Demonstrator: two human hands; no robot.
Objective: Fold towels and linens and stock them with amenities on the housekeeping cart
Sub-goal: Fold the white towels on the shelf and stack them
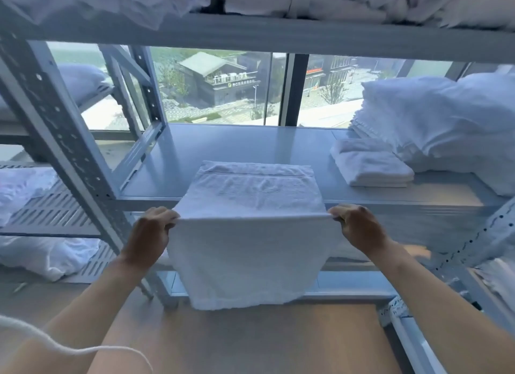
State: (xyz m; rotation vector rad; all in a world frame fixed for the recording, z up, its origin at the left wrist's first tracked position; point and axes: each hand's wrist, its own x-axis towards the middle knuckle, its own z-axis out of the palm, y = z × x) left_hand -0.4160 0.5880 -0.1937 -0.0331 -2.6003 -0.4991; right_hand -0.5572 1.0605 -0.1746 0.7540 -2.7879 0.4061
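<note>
Head view: white towel (250, 206) half on shelf (237, 145), each hand's grip pinching its fold.

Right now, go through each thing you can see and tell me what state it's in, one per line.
Towel: partly folded, far half lying on the shelf, near half hanging off the front edge.
Left hand: pinching the towel's left fold corner.
Right hand: pinching the right fold corner.
Folded towel: lying flat on the shelf, right side.
Pillows: stacked at the right.
Shelf: bare in the middle.
</note>
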